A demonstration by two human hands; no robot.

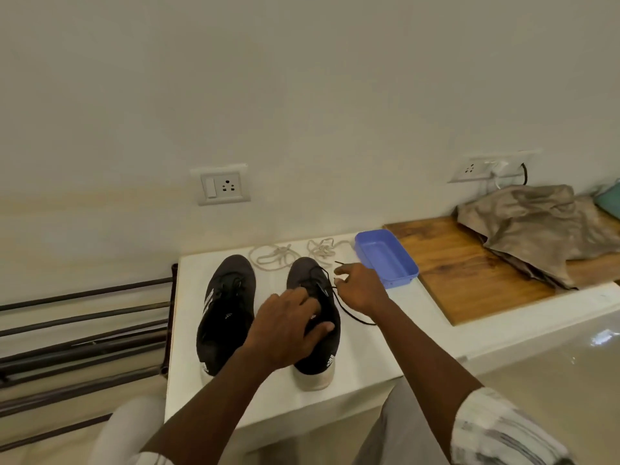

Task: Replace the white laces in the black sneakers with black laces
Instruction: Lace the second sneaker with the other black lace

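Two black sneakers stand side by side on a white table (pixel 362 360), toes toward the wall. The left sneaker (pixel 226 310) carries black laces. My left hand (pixel 288 327) grips the right sneaker (pixel 315 357) over its tongue and opening. My right hand (pixel 360 290) pinches a black lace (pixel 352 315) that runs from the right sneaker's eyelets and trails in a loop on the table. Two bundles of white laces lie behind the shoes, one (pixel 273 258) at the left and one (pixel 322 250) at the right.
A blue plastic tray (pixel 385 258) sits just right of my right hand. Beyond it lies a wooden board (pixel 469 273) with crumpled grey cloth (pixel 543 229). Dark metal rails (pixel 84 330) run along the left. Wall sockets (pixel 223 186) sit behind the table.
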